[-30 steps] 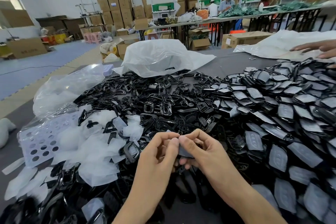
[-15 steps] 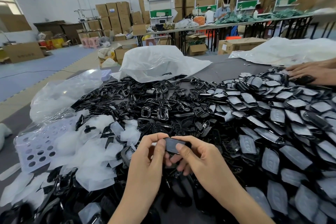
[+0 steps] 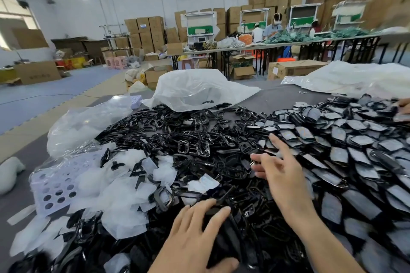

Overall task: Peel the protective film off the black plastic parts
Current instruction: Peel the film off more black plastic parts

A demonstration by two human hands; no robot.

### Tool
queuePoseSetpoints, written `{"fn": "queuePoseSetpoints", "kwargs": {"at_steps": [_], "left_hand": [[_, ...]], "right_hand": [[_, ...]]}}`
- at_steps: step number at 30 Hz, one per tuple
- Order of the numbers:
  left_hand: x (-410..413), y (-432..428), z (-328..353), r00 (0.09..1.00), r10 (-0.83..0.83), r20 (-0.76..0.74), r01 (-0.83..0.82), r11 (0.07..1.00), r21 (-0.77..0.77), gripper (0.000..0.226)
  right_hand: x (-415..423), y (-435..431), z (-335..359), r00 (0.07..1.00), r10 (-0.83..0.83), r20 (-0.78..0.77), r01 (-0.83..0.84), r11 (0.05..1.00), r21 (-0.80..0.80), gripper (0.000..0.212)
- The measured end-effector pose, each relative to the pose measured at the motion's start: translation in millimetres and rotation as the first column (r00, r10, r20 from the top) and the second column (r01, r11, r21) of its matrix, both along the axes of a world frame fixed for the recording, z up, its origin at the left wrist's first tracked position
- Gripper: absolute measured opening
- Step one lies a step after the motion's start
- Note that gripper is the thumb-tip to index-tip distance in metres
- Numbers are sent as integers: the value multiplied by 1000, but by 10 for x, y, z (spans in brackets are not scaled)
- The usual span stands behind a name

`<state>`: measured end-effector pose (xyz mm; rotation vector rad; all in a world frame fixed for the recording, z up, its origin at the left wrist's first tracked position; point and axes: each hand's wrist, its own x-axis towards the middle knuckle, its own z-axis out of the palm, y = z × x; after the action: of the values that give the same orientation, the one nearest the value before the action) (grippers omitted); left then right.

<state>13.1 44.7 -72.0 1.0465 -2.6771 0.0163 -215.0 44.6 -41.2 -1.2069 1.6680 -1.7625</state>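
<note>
A large heap of black plastic parts covers the grey table. Glossy black ring-shaped parts (image 3: 188, 139) lie in the middle, and film-covered black parts (image 3: 343, 146) with grey film on top spread across the right. Loose peeled film pieces (image 3: 124, 186) are piled at the left. My left hand (image 3: 195, 235) rests with straight, spread fingers on the black parts near the bottom edge. My right hand (image 3: 279, 168) hovers with fingers spread over the border between the rings and the film-covered parts. Neither hand holds anything.
A white plastic bag (image 3: 199, 88) lies at the far side of the heap, and a clear bag (image 3: 88, 122) at the left. A lavender perforated sheet (image 3: 55, 186) sits under the film pile. Another person's hand (image 3: 402, 106) shows at the right edge.
Both hands held one small black part together before. Now they have parted: my left hand has dropped onto the pile and my right hand has stretched forward to the right, empty.
</note>
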Motion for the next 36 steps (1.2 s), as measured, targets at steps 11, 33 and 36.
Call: {"fn": "queuePoseSetpoints", "kwargs": {"at_steps": [11, 33, 36], "left_hand": [[-39, -552, -32, 931, 341, -131, -365, 892, -266, 62], [32, -492, 79, 791, 274, -548, -232, 962, 146, 10], [49, -499, 92, 741, 287, -608, -200, 957, 209, 18]], "right_hand": [[455, -18, -438, 600, 310, -737, 79, 894, 441, 48], [498, 29, -338, 721, 126, -681, 6, 982, 188, 19], [475, 29, -282, 880, 59, -472, -3, 993, 118, 21]]}}
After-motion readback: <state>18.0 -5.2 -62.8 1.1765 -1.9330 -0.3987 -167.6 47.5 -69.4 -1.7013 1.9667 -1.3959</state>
